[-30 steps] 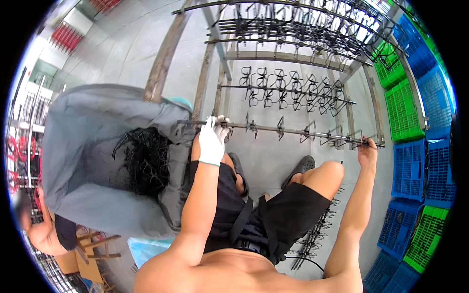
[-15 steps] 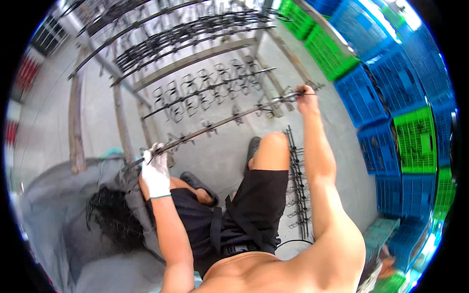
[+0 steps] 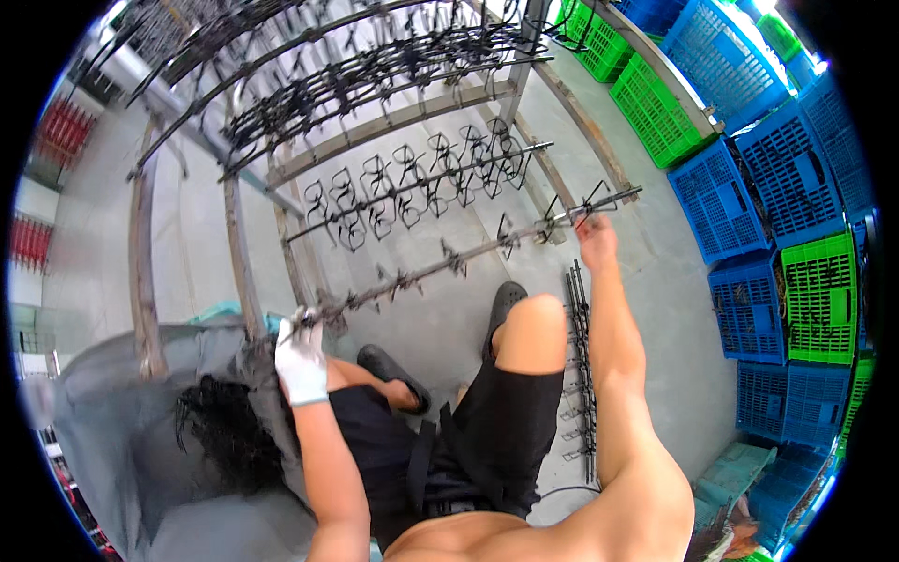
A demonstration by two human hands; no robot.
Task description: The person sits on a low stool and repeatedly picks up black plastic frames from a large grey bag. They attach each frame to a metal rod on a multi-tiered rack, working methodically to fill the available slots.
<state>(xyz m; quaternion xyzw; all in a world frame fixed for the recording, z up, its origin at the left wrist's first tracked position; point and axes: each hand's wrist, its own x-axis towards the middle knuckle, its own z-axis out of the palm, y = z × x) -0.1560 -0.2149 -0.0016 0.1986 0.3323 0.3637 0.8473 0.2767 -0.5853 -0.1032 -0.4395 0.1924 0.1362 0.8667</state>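
A long dark bar [image 3: 431, 272] with small clips along its length is stretched between my two hands, its right end farther from me. My left hand [image 3: 302, 361], in a white glove, is closed round the near left end. My bare right hand [image 3: 596, 242] grips close to the right end, where the bar's tip sticks out past my fingers. Just beyond this bar, a second bar [image 3: 421, 190] hangs across the rack's rails [image 3: 393, 131], carrying a row of thin black frames shaped like spectacles.
Above, several more loaded bars [image 3: 375, 70] crowd the rack. Dark bars with hooks [image 3: 582, 375] lie on the floor by my right leg. Blue crates [image 3: 712, 201] and green crates [image 3: 819, 295] are stacked at right. At left, grey cloth [image 3: 112, 421] holds a heap of black strands [image 3: 225, 431].
My right hand and the bar's right end have come a little toward me. Both hands keep their hold. The whole view has shifted slightly.
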